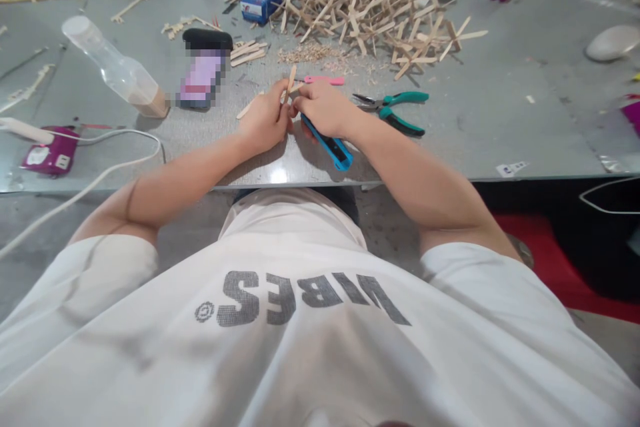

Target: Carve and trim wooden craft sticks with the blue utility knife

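L hand (264, 119) pinching wood stick (292, 77); R hand (325, 109) gripping blue cutter (329, 141) (tip hidden, obvs).

On the table (475, 107), sticks (360, 7) lie heaped behind the pliers (385, 111), right of the box (255, 9).

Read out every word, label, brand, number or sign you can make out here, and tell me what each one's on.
"VIBES", upside down in this view: on the white shirt.
Circled mark after it: too small to read.
Blue box, purple block at far left, paper scrap: printing too small or blurred.
Phone screen: pixelated, unreadable.
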A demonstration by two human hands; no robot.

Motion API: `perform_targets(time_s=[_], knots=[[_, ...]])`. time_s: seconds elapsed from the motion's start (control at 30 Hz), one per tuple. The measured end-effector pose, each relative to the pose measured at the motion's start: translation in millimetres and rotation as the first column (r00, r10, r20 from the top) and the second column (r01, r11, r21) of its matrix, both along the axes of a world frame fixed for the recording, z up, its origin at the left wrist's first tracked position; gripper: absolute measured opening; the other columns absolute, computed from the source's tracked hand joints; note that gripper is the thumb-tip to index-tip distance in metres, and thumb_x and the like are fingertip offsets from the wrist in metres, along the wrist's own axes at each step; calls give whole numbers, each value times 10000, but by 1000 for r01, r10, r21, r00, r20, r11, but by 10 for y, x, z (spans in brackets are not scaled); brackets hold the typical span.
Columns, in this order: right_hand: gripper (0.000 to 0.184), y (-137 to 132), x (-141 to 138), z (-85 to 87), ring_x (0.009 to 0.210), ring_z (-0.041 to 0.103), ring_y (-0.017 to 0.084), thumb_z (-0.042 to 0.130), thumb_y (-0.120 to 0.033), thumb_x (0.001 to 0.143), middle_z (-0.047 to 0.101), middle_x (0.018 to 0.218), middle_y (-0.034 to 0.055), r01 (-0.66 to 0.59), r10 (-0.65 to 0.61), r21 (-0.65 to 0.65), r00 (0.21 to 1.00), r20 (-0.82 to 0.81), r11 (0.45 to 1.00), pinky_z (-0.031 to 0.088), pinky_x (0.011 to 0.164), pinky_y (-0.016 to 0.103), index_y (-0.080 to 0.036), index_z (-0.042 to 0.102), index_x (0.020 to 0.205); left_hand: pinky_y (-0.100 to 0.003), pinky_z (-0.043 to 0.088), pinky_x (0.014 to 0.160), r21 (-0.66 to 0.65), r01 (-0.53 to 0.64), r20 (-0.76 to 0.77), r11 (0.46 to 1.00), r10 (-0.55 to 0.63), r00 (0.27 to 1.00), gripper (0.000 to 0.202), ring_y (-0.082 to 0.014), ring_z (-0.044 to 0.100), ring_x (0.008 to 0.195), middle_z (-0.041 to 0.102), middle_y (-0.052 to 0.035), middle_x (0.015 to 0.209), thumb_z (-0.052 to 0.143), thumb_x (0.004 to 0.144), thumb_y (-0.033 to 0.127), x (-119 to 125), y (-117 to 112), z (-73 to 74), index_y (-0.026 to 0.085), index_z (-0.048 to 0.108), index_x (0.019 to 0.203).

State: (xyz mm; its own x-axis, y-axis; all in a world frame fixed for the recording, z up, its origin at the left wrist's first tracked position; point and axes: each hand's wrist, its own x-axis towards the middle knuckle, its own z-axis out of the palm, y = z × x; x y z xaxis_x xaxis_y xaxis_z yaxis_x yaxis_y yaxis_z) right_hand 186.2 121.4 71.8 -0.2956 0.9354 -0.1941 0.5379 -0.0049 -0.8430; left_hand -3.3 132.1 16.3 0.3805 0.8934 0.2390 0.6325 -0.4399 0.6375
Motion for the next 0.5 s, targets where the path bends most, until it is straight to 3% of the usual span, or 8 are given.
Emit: perform_targets(time_s=[0.23, 0.4, 0.5], knots=[[344, -19, 5, -18, 462, 594, 175, 533, -93, 1114, 602, 556, -23, -54, 54, 8, 998, -9, 998, 454, 446, 297, -272, 533, 820, -423, 577, 961, 105, 17, -148, 994, -2, 989, 516, -308, 837, 1021, 869, -61, 989, 578, 1045, 139, -2, 44, -82, 202, 649, 1552], [361, -15, 2, -10, 457, 590, 162, 580, -133, 1134, 561, 549, -35, -74, 73, -13, 996, -55, 997, 460, 441, 276, -267, 497, 809, -417, 551, 902, 122, 59, -47, 991, -54, 997, 387, -298, 809, 934, 816, -33, 890, 631, 1018, 157, -46, 80, -149, 239, 686, 1393], [386, -3, 24, 34, 451, 575, 140, 551, -82, 1119, 596, 559, -29, -71, 70, -29, 996, -52, 997, 462, 446, 257, -258, 520, 777, -379, 536, 795, 52, 69, 85, 996, -73, 994, 252, -231, 744, 738, 756, -5, 799, 640, 1082, 219, -19, 54, -130, 238, 686, 1329]])
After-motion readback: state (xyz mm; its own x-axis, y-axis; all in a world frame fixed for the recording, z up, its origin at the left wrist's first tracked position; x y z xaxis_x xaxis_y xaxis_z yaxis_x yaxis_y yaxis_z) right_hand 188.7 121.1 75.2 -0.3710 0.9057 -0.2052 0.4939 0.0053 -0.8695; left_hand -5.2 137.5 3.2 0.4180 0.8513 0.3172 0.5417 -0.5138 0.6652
